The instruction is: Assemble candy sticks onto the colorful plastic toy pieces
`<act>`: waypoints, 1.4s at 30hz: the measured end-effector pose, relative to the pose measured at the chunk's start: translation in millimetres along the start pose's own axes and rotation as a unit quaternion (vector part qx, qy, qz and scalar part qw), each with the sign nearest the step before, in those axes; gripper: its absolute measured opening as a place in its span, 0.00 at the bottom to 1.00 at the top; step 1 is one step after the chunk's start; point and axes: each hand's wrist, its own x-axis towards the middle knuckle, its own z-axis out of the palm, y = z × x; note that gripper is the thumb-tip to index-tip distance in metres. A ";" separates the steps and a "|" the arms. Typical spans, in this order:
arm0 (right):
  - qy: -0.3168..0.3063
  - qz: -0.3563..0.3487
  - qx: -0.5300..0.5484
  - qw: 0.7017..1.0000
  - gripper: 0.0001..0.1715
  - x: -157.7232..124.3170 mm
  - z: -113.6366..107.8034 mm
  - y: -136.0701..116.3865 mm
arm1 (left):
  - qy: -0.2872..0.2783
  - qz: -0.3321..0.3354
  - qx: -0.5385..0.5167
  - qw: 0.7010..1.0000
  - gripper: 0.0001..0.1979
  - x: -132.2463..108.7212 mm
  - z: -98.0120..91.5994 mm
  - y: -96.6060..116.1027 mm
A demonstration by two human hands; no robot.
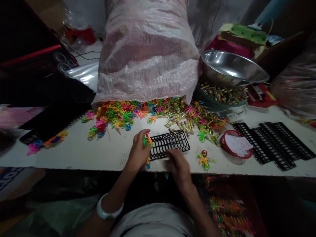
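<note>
A black plastic grid rack (170, 144) lies near the table's front edge, tilted a little up to the right. My left hand (140, 149) is closed around its left end. Small colourful plastic toys (148, 141), green, orange and pink, sit at that end beside the fingers, and a blue and yellow piece shows below them. My right hand (179, 166) is at the rack's lower edge, smeared by motion; whether anything is between its fingers cannot be made out. To its right lies a small group of yellow, green and red toy pieces (204, 161).
A large translucent sack (148, 59) stands behind a heap of colourful plastic toys (125, 113). Small tubes with coloured bands (185, 125) lie beside it. To the right are a red basket (223, 144), black racks (274, 144) and a metal bowl (234, 65).
</note>
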 end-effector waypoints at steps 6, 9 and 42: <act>0.025 0.171 -0.306 0.936 0.15 -34.1 -126.7 82.6 | 0.004 -0.009 0.010 1.000 0.28 1.0 0.6 4.4; 0.006 0.174 -0.272 0.946 0.12 -33.4 -135.6 94.6 | 0.003 -0.019 0.014 1.000 0.29 1.2 0.6 7.0; -0.115 -0.048 -0.042 0.991 0.15 16.7 49.7 -13.9 | -0.005 -0.014 -0.048 0.999 0.29 -0.9 1.8 2.0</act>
